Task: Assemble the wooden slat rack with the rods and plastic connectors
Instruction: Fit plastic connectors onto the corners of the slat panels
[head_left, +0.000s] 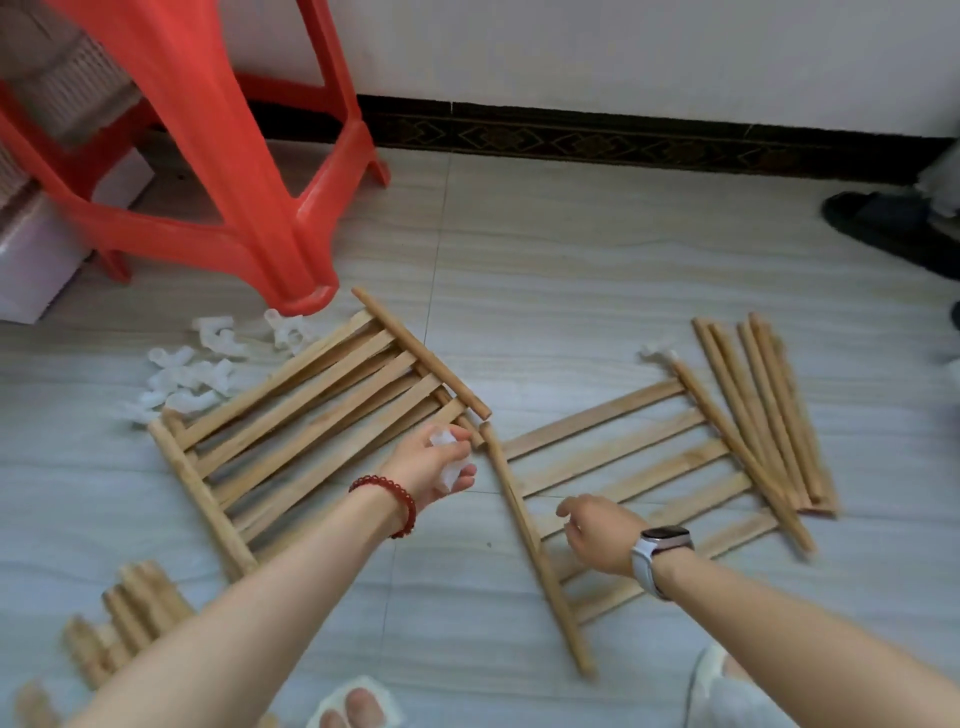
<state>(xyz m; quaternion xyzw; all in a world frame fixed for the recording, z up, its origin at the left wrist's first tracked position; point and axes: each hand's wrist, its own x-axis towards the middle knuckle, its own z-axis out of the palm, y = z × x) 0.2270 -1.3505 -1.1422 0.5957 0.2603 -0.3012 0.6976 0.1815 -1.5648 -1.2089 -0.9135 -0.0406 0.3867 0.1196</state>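
Clear plastic connector (445, 457) pinched in left hand (434, 467), just left of single slat panel's (623, 467) near rod end (485, 434). Right hand (602, 535) loosely curled, holding nothing, over same panel. Stacked slat panels (311, 415) left of it; loose rods (769, 405) right; connector pile (187, 379) far left.

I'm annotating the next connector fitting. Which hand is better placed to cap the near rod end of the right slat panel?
Probably the left hand: it already holds a connector beside that rod end. The right hand is empty over the panel, better for steadying.
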